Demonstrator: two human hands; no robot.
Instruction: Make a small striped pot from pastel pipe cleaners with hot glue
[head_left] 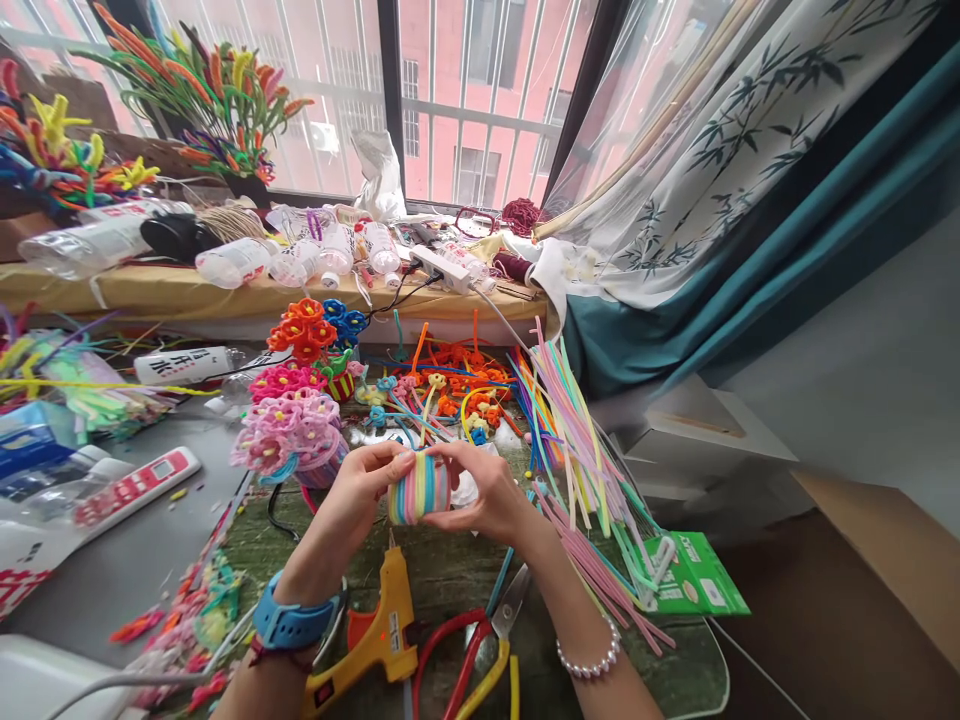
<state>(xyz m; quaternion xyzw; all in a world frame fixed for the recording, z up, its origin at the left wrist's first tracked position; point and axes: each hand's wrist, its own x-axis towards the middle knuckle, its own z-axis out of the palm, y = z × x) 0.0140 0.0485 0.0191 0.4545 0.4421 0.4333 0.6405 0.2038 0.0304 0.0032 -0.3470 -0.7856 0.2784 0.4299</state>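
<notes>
A small round pot-like piece (420, 490), wrapped in pastel pipe cleaners of pink, yellow and blue, is held up over the table. My left hand (375, 480) pinches its left side, thumb on top. From the right, my right hand (484, 490) grips it between thumb and fingers. Just below lies a yellow glue gun (390, 620), its nozzle pointing away from me. Red-handled scissors (480, 640) rest beside it, under my right forearm. A pot of pink pipe-cleaner flowers (292, 430) stands behind my left hand.
Loose pastel pipe cleaners (577, 440) spread to the right, near a green packet (694, 575). Orange pipe-cleaner pieces (450, 370) lie at the back. Plastic bottles (232, 262) and a power strip (442, 268) line the windowsill. Cardboard boxes (885, 550) stand at right.
</notes>
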